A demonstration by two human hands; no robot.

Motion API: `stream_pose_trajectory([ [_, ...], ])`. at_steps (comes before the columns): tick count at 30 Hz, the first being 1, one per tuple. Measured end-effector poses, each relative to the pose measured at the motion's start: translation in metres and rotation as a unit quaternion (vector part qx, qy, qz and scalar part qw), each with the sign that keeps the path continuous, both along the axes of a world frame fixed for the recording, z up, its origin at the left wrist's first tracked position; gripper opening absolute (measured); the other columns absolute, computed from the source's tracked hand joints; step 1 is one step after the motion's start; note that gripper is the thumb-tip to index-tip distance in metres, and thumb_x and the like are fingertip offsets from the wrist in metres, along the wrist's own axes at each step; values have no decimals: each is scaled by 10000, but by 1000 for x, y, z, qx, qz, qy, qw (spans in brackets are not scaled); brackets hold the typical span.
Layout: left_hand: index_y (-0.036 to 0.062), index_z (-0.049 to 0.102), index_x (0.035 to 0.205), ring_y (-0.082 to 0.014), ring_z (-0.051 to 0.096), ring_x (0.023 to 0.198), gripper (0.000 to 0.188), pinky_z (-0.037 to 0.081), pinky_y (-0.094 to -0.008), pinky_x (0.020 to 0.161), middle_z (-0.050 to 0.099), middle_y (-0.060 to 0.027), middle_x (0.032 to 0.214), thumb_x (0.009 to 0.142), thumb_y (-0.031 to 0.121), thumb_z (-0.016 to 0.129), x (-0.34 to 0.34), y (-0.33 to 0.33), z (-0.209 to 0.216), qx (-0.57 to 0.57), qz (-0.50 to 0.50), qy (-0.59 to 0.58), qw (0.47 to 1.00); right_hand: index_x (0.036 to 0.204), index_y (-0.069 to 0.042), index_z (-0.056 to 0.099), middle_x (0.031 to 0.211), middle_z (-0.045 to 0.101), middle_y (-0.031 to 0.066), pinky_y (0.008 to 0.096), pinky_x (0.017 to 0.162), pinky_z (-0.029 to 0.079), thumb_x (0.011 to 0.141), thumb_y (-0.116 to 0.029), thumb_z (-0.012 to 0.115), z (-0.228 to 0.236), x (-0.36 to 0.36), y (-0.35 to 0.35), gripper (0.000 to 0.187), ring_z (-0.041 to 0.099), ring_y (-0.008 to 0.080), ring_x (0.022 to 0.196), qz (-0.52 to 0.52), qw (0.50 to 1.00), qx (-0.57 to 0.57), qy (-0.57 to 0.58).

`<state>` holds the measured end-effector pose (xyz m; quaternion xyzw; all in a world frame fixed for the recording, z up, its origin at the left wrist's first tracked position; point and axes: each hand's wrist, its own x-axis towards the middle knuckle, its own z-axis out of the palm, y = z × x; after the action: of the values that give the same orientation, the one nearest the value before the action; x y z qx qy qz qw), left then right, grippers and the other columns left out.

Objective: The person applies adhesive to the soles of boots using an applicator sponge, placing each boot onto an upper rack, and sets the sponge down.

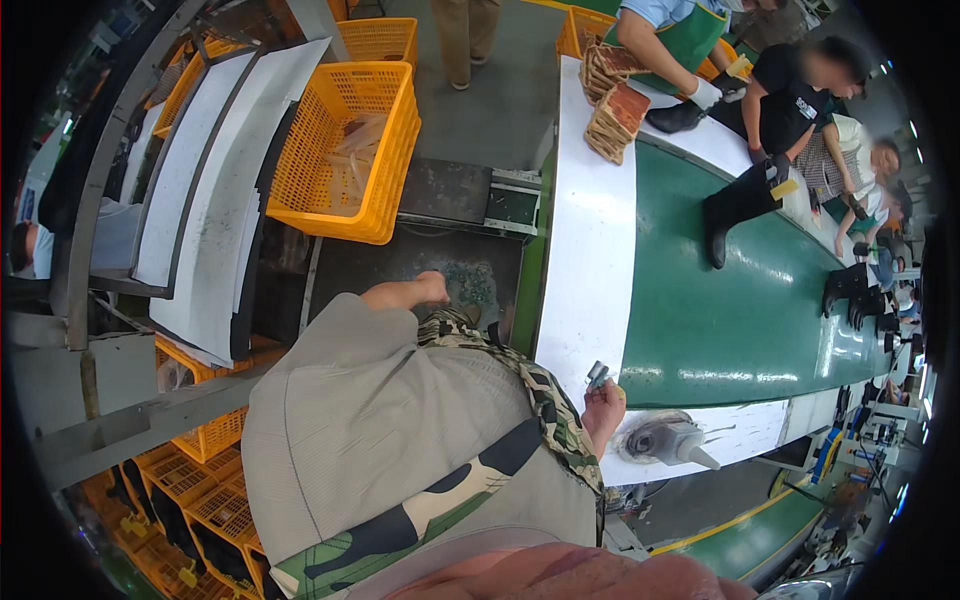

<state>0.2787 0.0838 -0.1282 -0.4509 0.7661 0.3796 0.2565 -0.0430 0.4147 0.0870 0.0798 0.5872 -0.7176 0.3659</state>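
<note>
My right hand (603, 405) is closed around a small grey metal piece (597, 375) above the white worktop edge (580, 330); its exact kind is too small to tell. Beside that hand, a pale squeeze bottle (685, 443) with a nozzle lies over a round metal dish (648, 440). On the other side, my left hand (432, 288) is curled in front of my body, and whatever its fingers may hold is hidden. Near it, small greenish bits (470, 283) are scattered on a dark surface.
A green conveyor belt (720, 320) carries black boots (735, 215). Brown stacked pieces (617, 122) sit at its far end. Yellow crates (390, 190) and a metal rack with white sheets (215, 210) stand left. Co-workers (790, 105) line the belt's far side.
</note>
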Motion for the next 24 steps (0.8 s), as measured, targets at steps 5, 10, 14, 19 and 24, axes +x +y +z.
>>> stream_pose_trajectory([
  [5,36,693,856,-194,697,646,262,545,-346,624,704,-92,730,792,283,748,50,-10,5,66,72,-1,995,851,-44,579,747,634,71,303,605,522,881,-90,643,3,14,-38,85,581,146,615,7,1000,24,2],
  [10,41,690,884,-186,687,621,266,544,-330,606,698,-77,712,777,271,767,55,10,16,105,113,19,988,883,-38,576,788,643,83,316,609,529,878,-80,640,2,24,-59,77,602,164,648,32,999,32,-1],
  [14,63,694,883,-176,686,604,268,542,-332,601,692,-64,699,760,285,780,36,20,25,84,88,84,989,900,-35,573,827,654,96,325,619,538,882,-87,641,6,34,-63,88,622,186,678,28,999,46,-6],
  [19,66,702,855,-178,691,608,252,550,-329,637,705,-59,747,768,291,776,28,31,32,121,177,97,972,910,-31,570,836,655,102,331,623,543,886,-91,640,5,33,-51,95,623,192,679,35,999,33,-3],
  [24,75,686,901,-174,694,610,260,541,-325,617,694,-61,711,754,264,788,40,44,29,105,164,63,979,925,-29,567,820,649,100,328,616,537,892,-93,635,-4,27,-14,99,613,184,671,22,1000,2,2],
])
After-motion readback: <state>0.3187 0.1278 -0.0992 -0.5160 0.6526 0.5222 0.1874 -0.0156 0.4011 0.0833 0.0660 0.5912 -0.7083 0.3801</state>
